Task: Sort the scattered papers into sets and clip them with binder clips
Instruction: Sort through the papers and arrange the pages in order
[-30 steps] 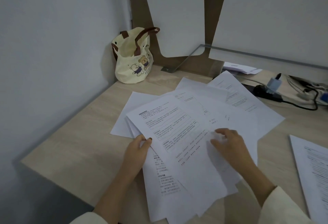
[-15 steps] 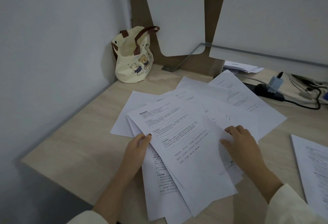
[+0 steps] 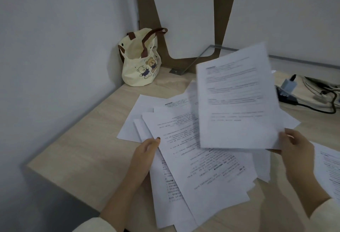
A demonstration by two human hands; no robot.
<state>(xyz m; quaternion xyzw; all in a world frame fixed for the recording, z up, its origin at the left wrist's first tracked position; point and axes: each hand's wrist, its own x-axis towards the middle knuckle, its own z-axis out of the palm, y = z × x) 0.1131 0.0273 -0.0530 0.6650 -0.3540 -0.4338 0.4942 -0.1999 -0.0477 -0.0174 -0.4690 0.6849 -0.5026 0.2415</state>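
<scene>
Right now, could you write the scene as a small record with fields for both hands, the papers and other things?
Left hand: holds the left edge of the paper pile, thumb on top
Right hand: pinches the lower corner of the raised sheet, above the pile
Desk: wooden, carries the pile
Separate sheet: lies at the right edge
Tote bag: stands in the far corner
Binder clips: none visible

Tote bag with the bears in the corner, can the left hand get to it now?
Probably yes. The left hand holds the edge of the paper pile, so it must let go first. Only bare desk lies between it and the tote bag, with nothing standing in the way.
</scene>
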